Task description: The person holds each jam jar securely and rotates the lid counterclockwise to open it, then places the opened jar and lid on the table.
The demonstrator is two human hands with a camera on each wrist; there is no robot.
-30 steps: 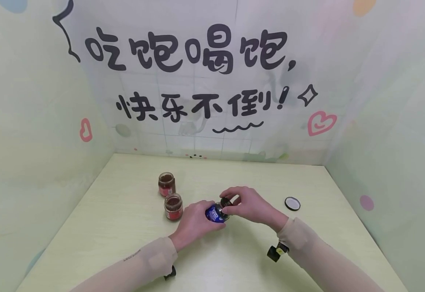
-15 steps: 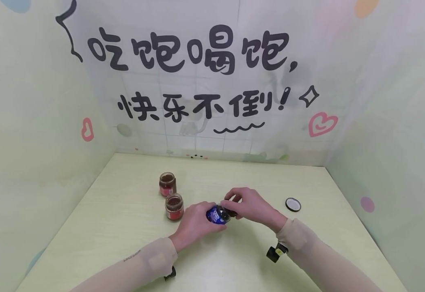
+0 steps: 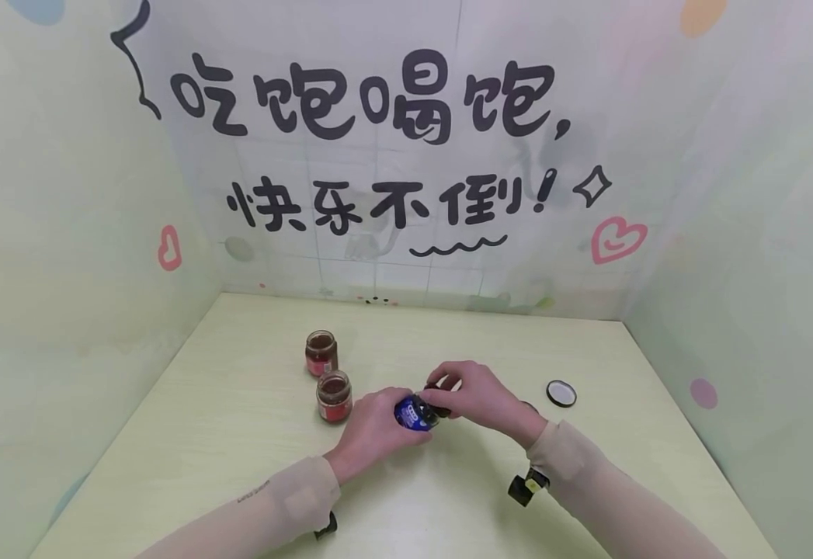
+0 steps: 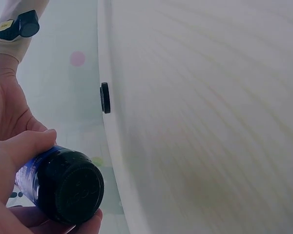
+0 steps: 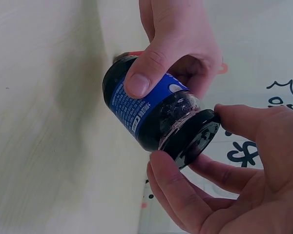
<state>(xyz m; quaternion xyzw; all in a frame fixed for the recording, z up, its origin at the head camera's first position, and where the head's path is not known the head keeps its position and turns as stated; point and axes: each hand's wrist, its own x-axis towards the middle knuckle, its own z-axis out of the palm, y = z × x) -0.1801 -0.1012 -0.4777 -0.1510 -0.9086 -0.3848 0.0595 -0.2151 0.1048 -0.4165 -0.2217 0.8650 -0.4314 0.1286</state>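
Observation:
In the head view my left hand (image 3: 381, 427) grips a glass jar (image 3: 415, 413) with a blue label and dark contents. The jar is tilted, its mouth towards my right hand (image 3: 479, 396). Fingers and thumb of that right hand pinch a black lid (image 5: 193, 139) by its rim, right at the jar's mouth. The right wrist view shows the left thumb (image 5: 144, 78) pressed along the label. From the left wrist view the dark base of the jar (image 4: 80, 192) faces the camera, held off the table.
Two open jars with red labels, a nearer jar (image 3: 334, 396) and a farther jar (image 3: 321, 353), stand left of my hands. A black-rimmed lid (image 3: 561, 393) lies white side up on the table (image 3: 406, 505) at the right. A dark curved edge (image 3: 530, 406) shows beside my right wrist.
The lid in my right hand has turned from a raised, tilted position over the jar's mouth to sit against it. The left hand's hold stays the same; the head view shifts slightly.

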